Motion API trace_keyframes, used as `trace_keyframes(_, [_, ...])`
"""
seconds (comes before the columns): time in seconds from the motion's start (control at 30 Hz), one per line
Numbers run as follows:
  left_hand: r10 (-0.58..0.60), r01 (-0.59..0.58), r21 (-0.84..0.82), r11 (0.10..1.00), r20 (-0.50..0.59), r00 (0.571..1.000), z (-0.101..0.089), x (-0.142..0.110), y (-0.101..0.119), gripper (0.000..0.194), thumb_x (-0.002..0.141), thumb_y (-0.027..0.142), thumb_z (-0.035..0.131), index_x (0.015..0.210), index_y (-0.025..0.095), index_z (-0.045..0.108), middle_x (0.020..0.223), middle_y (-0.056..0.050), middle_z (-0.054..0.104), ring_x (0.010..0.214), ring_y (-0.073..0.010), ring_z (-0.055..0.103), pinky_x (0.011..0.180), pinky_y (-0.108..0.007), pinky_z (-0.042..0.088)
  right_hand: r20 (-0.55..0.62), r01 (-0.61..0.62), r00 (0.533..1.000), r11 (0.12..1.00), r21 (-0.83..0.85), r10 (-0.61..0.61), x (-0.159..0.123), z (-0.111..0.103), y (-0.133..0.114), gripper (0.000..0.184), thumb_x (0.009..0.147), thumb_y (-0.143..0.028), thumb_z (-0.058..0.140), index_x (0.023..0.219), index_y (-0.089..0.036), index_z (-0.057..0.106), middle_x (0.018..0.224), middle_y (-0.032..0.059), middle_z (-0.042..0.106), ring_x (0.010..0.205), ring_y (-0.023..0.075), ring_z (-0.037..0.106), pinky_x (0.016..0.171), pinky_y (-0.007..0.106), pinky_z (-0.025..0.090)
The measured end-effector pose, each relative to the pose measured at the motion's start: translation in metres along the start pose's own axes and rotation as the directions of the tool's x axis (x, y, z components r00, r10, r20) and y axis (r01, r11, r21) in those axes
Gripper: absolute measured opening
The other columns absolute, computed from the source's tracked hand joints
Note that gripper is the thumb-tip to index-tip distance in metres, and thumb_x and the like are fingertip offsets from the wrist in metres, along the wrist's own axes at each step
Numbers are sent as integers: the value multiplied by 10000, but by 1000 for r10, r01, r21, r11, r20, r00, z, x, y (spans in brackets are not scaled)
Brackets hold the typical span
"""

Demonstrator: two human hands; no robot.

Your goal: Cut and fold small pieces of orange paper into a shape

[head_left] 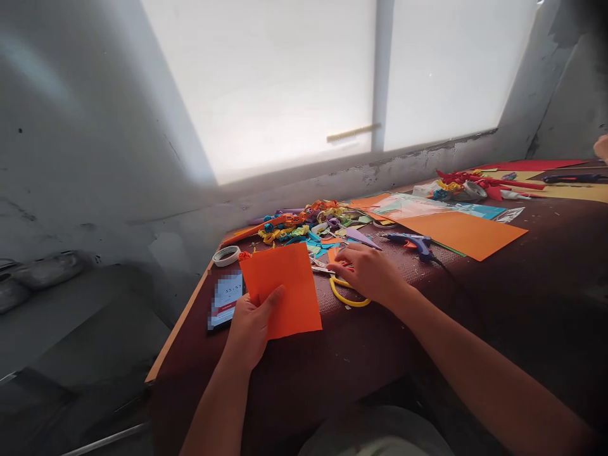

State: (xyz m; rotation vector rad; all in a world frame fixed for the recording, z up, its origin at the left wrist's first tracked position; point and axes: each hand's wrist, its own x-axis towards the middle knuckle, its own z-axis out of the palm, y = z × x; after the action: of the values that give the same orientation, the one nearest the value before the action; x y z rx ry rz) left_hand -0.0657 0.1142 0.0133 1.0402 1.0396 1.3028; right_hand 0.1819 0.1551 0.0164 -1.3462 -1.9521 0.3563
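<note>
My left hand (pixel 251 324) holds an orange paper sheet (pixel 284 288) upright by its lower left corner, thumb pressed on its front. My right hand (pixel 368 271) rests palm down on the dark table (pixel 522 285), fingers curled over the yellow-handled scissors (pixel 350 294), whose blades point left behind the sheet. Just beyond the scissors lies a heap of coloured paper curls and scraps (pixel 308 225).
A phone (pixel 227 299) lies left of the sheet, a tape roll (pixel 227 255) behind it. A blue glue gun (pixel 412 243) and large orange sheet (pixel 463 233) sit to the right. More paper and red scraps (pixel 479 183) lie farther back. Another person's hand (pixel 601 148) shows at the right edge.
</note>
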Motion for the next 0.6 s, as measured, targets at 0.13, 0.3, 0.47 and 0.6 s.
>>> trace_keyframes(0.13, [3,-3,38,999,14,1000,1,-1,-1,583,691,454,921,1139,132,735,1020,-119,820,920,-311,779,728,-347,638,26,8,1000,944,330,-17,-3,26,-12,505,943,-643,593,851,-177,763,708,36,716,647,188,662,594,279,477])
trace_keyframes(0.3, [-37,34,81,996,38,999,1,3,4,530,767,586,821,1058,150,743,944,-112,813,908,-303,777,715,-352,637,-32,-48,996,821,569,81,-4,30,-10,502,833,-664,712,749,-169,708,670,38,685,596,165,636,565,274,485])
trace_keyframes(0.47, [-51,36,163,986,87,995,8,1,7,572,744,627,818,1021,133,733,890,-107,785,790,-276,758,631,-327,603,25,-96,994,717,691,110,-6,28,-5,514,769,-676,762,759,-166,703,699,43,698,578,155,627,515,265,495])
trace_keyframes(0.6, [8,-28,273,962,73,997,11,0,4,573,777,688,748,931,138,712,803,-87,747,749,-264,724,597,-309,551,-49,-77,986,702,708,157,-8,33,-7,442,624,-515,929,615,-169,655,543,-19,601,517,121,523,470,237,401])
